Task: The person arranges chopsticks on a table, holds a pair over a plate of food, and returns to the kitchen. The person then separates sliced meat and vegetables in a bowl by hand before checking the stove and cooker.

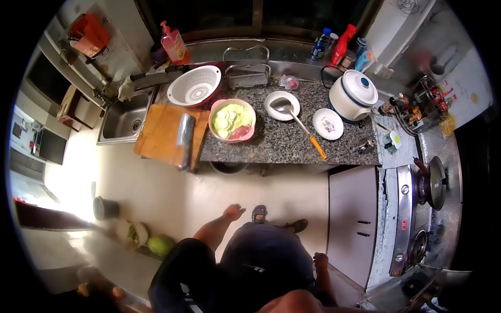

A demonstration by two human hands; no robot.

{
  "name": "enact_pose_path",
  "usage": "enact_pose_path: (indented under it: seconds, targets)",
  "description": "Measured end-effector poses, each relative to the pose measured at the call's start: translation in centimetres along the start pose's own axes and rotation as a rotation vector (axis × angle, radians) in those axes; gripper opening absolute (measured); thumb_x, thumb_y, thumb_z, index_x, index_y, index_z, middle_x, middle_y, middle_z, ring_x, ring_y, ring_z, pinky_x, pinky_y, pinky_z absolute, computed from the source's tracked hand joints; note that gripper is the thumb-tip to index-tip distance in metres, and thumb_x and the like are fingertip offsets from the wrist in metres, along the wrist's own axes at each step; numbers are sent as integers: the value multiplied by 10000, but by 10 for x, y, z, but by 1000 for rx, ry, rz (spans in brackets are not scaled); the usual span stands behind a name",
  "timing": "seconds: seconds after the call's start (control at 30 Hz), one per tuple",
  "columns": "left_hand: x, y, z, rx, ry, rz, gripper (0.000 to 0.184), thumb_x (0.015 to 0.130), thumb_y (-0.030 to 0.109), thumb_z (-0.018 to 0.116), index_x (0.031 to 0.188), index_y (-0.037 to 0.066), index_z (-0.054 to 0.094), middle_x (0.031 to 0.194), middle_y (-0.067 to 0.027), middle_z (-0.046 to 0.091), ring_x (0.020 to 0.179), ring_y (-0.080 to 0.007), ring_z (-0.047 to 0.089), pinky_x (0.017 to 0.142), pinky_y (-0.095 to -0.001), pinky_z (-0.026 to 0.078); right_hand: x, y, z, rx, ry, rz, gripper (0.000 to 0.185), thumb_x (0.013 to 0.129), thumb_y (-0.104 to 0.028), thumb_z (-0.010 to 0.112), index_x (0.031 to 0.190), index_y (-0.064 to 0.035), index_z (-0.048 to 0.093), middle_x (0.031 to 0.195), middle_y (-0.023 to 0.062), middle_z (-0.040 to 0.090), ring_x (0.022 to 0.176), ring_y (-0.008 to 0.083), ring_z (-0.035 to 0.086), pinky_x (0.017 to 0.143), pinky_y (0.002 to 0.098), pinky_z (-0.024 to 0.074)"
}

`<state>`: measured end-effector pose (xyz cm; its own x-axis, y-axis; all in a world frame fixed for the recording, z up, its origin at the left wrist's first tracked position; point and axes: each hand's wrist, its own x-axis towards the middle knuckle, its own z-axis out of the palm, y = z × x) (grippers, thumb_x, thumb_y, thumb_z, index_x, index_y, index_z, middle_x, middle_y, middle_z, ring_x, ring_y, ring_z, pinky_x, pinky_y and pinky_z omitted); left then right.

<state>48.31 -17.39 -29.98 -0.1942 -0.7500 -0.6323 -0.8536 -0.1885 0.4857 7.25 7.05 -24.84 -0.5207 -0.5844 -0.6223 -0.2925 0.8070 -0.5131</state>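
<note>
My left hand point(234, 211) hangs above the floor in front of the counter, its fingers loosely bent and nothing in it. Down by the cabinet point(353, 219), my right hand point(320, 260) also appears to hold nothing, fingers slightly apart. Neither touches anything on the counter. A cleaver point(185, 138) lies on the wooden cutting board point(156, 130). Beside it stands a pink bowl point(252, 119) with pale green slices and some reddish meat. A spatula point(301, 128) with an orange handle rests on a white plate point(276, 113), next to a smaller patterned plate point(328, 124).
A white colander point(195, 86) stands behind the board, beside the sink point(120, 117). At right are a white cooker point(353, 94), a condiment rack point(417, 109), and a wok point(437, 182) on the gas stove point(404, 224). A watermelon point(162, 245) and a bin point(106, 208) are on the floor.
</note>
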Motion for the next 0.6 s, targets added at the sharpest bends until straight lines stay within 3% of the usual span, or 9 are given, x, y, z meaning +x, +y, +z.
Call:
enact_pose_path:
  seconds: [0.2, 0.4, 0.6]
  targets:
    - [-10, 7, -1, 16, -40, -34, 488, 778, 439, 451, 996, 16, 559, 1046, -194, 528, 1013, -323, 476, 869, -385, 376, -16, -22, 0, 75, -16, 76, 262, 717, -195, 468, 632, 34, 562, 558, 89, 553, 476, 173, 517, 470, 299, 418]
    - [-4, -3, 5, 33, -37, -13, 499, 784, 441, 444, 1011, 10, 548, 1053, -197, 523, 1017, -324, 473, 870, -388, 374, 10, 39, 19, -1, 28, 8, 306, 718, -240, 449, 604, 15, 575, 587, 133, 572, 513, 244, 543, 533, 360, 434]
    - [-5, 11, -7, 61, -40, -36, 518, 779, 458, 449, 1033, 16, 539, 1064, -182, 525, 1025, -314, 471, 881, -382, 369, -6, 19, 13, -335, 24, -328, 336, 715, -254, 415, 601, 10, 589, 597, 164, 568, 581, 289, 564, 587, 381, 444]
